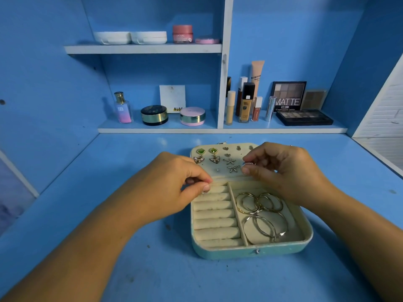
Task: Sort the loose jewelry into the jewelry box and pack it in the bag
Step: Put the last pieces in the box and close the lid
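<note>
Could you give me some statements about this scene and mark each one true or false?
1. The box is open. True.
2. The bangles lie on the ring rolls. False: they lie in the right compartment, beside the ring rolls.
3. The right hand pinches a ring. True.
4. The green earrings lie on the table. False: they sit in the lid.
5. The left hand lies flat on the table. False: it pinches a small item at the ring rolls.

Probably a home dressing table: blue shelves (pixel 144 49) hold foundation bottles (pixel 246 103), compacts (pixel 154 115) and eyeshadow palettes (pixel 304 117).
</note>
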Demonstrator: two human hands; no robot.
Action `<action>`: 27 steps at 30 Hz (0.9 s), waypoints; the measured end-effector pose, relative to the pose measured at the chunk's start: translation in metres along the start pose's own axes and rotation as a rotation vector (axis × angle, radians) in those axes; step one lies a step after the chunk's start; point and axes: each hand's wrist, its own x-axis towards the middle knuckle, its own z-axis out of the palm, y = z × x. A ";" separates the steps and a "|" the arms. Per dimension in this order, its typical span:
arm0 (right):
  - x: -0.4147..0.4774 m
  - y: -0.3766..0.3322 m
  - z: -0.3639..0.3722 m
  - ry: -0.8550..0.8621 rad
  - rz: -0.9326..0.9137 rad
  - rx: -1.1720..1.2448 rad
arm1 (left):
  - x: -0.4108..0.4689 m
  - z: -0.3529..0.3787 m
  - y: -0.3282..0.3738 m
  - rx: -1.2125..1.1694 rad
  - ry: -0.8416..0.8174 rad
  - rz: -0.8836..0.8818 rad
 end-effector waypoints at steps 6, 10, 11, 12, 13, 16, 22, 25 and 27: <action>0.000 -0.001 0.001 0.002 0.015 0.016 | -0.001 -0.002 0.002 0.021 -0.069 0.025; 0.000 -0.003 0.002 -0.005 0.023 0.015 | -0.001 -0.001 0.001 0.011 -0.088 0.035; 0.000 -0.003 0.002 -0.008 0.024 0.009 | 0.000 0.001 0.001 0.014 -0.076 0.042; 0.000 -0.003 0.002 -0.009 0.025 0.002 | 0.000 0.002 0.002 0.020 -0.063 0.046; 0.000 -0.003 0.002 -0.008 0.027 -0.005 | 0.000 0.004 0.002 0.028 -0.050 0.048; 0.000 -0.003 0.002 -0.008 0.030 -0.015 | 0.001 0.009 0.006 0.049 -0.033 0.020; 0.000 -0.002 0.002 -0.020 0.018 -0.040 | 0.005 0.012 0.004 0.052 -0.050 -0.102; 0.000 -0.004 0.002 -0.030 0.002 -0.070 | 0.007 0.010 0.000 0.019 -0.121 -0.132; -0.001 -0.004 0.002 -0.036 -0.011 -0.088 | 0.007 0.006 -0.002 -0.016 -0.165 -0.140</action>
